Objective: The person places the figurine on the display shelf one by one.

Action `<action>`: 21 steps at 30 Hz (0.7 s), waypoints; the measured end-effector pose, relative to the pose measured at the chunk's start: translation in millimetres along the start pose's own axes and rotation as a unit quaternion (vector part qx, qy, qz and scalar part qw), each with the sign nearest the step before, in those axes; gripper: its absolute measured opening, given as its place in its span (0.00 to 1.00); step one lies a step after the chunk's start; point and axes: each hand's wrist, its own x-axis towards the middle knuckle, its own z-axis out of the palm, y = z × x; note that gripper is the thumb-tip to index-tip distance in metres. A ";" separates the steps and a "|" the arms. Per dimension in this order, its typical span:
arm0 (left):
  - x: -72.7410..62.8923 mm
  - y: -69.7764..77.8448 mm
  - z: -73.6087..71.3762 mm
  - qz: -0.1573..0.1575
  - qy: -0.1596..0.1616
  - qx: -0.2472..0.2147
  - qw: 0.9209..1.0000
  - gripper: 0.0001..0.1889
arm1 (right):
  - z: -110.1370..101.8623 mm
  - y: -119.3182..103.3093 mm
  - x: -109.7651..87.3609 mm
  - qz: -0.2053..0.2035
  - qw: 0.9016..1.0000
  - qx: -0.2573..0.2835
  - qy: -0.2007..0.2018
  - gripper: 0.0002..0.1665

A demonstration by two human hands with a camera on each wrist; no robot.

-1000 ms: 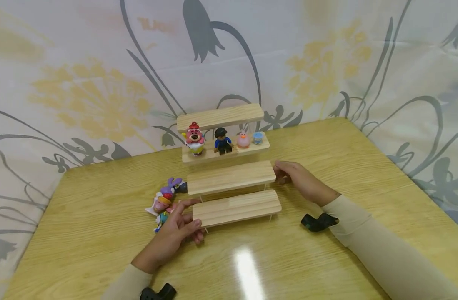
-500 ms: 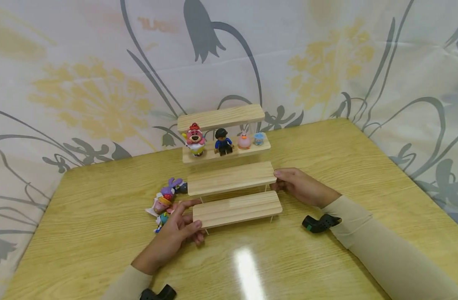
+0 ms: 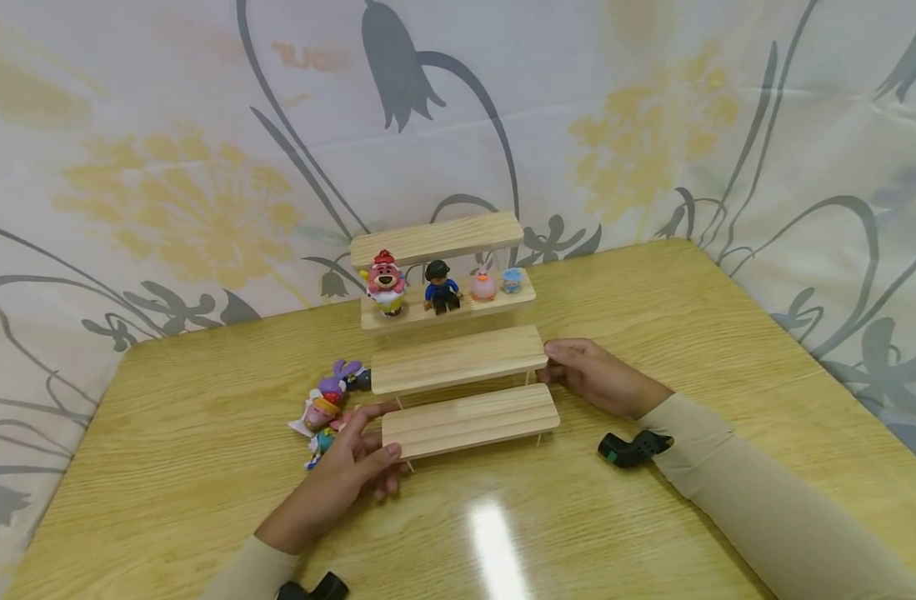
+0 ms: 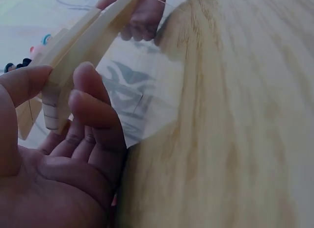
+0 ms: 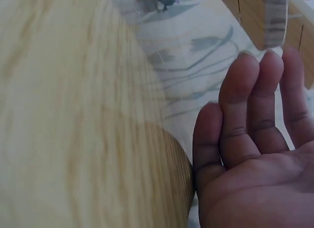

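Note:
A tiered wooden display shelf (image 3: 458,360) with several narrow boards on thin clear supports stands on the table. My left hand (image 3: 340,479) grips the left end of its lowest board (image 3: 469,421), thumb at the top edge and fingers curled below, as the left wrist view shows. At the right end of the board above, my right hand (image 3: 596,377) holds the edge with its thumb up and its fingers under it. In the right wrist view that thumb is out of sight and the fingertips (image 5: 240,73) lie close to the board's end.
On the upper shelf stand a pink bear figure (image 3: 386,285), a black-capped toy figure (image 3: 442,288), a pink bird (image 3: 483,285) and a small blue figure (image 3: 512,281). Several more figurines (image 3: 324,407) lie beside my left hand. Patterned cloth (image 3: 202,167) hangs behind the table.
My right hand has come slightly lower at the board's right end, and its thumb now lies on the edge. The left hand keeps its hold. The figures have not moved on the shelf.

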 end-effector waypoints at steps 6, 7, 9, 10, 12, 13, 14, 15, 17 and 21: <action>-6.8 15.2 -3.4 -0.033 0.053 0.124 0.990 0.25 | -5.3 7.2 -2.0 0.005 1.000 0.005 -0.019 0.12; -8.0 18.5 -4.3 -0.034 0.079 0.145 0.986 0.23 | -6.4 8.1 -2.3 0.009 1.000 0.001 -0.023 0.11; -10.7 25.1 -6.6 -0.028 0.132 0.176 0.975 0.21 | -8.7 8.9 -3.0 0.020 0.999 -0.011 -0.035 0.09; -11.9 28.2 -8.0 -0.020 0.158 0.189 0.969 0.20 | -9.7 8.7 -3.4 0.027 0.999 -0.018 -0.041 0.09; -13.7 33.2 -11.1 -0.002 0.209 0.222 0.952 0.17 | -11.3 7.1 -4.2 0.039 0.997 -0.036 -0.053 0.09; -14.3 35.0 -13.0 0.014 0.231 0.242 0.942 0.16 | -11.8 6.0 -4.6 0.045 0.996 -0.046 -0.059 0.10; -14.8 36.1 -15.0 0.028 0.250 0.261 0.932 0.16 | -11.9 4.7 -5.0 0.051 0.995 -0.058 -0.063 0.10; -15.0 36.8 -16.9 0.040 0.269 0.282 0.920 0.15 | -11.7 3.2 -5.3 0.058 0.994 -0.069 -0.065 0.11; -15.0 36.7 -20.7 0.051 0.301 0.325 0.895 0.14 | -11.0 0.9 -5.5 0.068 0.991 -0.092 -0.068 0.13; -14.5 35.1 -28.1 0.034 0.320 0.374 0.870 0.16 | -8.8 -0.6 -5.8 0.077 0.986 -0.127 -0.075 0.14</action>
